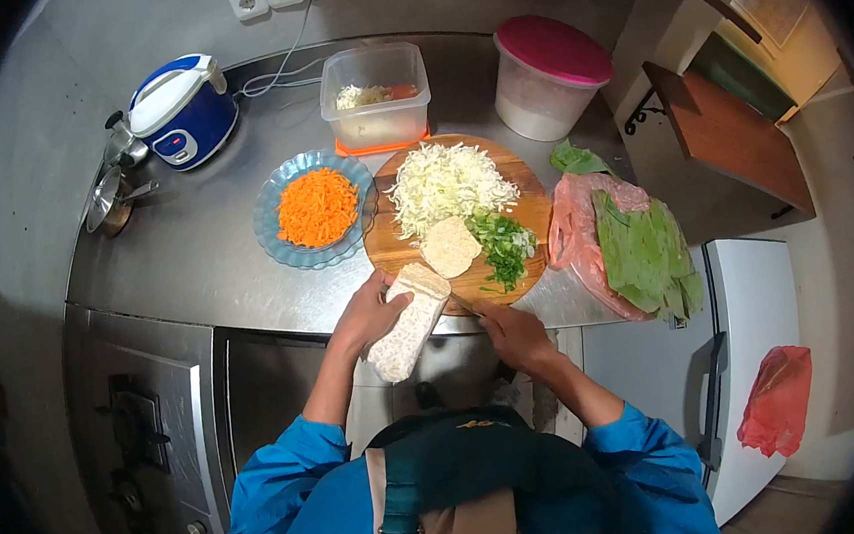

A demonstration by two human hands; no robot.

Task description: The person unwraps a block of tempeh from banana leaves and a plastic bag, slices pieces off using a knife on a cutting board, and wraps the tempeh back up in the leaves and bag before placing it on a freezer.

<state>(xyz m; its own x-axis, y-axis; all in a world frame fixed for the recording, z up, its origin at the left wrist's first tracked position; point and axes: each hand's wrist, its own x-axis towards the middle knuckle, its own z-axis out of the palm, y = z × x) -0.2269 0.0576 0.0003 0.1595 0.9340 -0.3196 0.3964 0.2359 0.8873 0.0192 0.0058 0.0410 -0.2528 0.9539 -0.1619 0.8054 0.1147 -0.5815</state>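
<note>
My left hand (369, 315) grips a long pale block of tempeh (408, 341), which hangs partly over the counter's front edge. In my right hand (518, 335) is a knife (464, 304), its blade beside the upper right end of the block; most of the blade is hard to see. A cut piece of tempeh (450, 248) lies flat on the round wooden cutting board (533, 186). Behind it is a heap of shredded cabbage (445, 180). Chopped green onion (504, 246) lies to its right.
Shredded carrot (317, 207) fills a blue glass plate (269, 231) left of the board. Behind stand a plastic container (376, 125), a tub with a pink lid (556, 51) and a rice cooker (179, 111). Banana leaf (642, 255) lies on pink plastic (572, 225) at right.
</note>
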